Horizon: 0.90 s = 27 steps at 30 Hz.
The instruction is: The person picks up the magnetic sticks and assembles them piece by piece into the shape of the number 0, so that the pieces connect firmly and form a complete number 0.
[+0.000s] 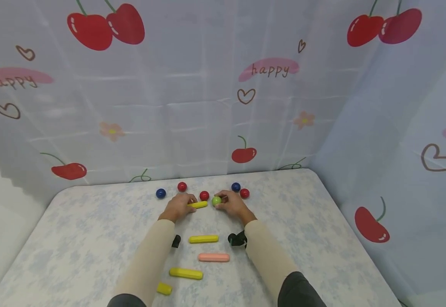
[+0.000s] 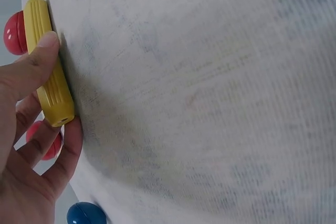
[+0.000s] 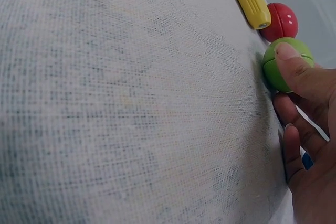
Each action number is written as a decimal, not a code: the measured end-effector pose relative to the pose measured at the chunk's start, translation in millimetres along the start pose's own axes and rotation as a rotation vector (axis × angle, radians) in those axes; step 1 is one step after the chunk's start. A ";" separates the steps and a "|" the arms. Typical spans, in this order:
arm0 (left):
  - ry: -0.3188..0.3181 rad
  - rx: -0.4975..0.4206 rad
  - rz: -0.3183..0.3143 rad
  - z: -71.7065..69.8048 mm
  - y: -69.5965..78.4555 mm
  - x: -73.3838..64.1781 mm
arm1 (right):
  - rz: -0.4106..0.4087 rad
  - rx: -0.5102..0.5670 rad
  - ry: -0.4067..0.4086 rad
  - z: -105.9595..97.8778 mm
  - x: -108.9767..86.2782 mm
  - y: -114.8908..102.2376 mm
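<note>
My left hand grips a yellow grooved stick, the thumb along its upper side and fingers beneath. Opposite it, my right hand pinches a green ball between thumb and fingers. A red ball lies just behind the gap between the hands, near the stick's far end. Beyond the right hand lie a blue ball and another red ball. Past the left hand are a red ball and a blue ball.
Nearer on the patterned tabletop lie a yellow stick, a pink stick and another yellow stick. The left sleeve partly hides one more yellow stick. A cherry-printed curtain hangs behind the table's back edge.
</note>
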<state>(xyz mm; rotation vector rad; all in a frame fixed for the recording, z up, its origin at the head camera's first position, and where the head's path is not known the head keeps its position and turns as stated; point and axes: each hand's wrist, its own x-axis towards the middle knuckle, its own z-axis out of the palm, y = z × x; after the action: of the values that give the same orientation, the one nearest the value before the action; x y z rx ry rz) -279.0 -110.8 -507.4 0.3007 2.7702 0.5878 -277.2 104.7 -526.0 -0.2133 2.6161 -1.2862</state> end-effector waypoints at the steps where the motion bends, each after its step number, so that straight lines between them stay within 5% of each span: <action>1: 0.002 -0.008 -0.003 0.4 0.0 1.4 | 0.002 0.001 0.000 0.2 0.3 0.6; 15: 0.112 -0.102 0.030 10.5 -1.2 10.8 | -0.010 -0.014 -0.008 0.9 2.6 4.1; 27: 0.124 -0.190 0.032 15.0 -3.3 9.7 | -0.019 -0.035 -0.016 -0.2 1.7 4.2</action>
<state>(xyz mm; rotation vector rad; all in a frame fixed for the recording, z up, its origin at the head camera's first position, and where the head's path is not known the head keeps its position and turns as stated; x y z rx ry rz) -283.6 -105.8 -524.2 0.2744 2.8029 0.8992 -279.1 107.0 -529.4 -0.2545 2.6311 -1.2399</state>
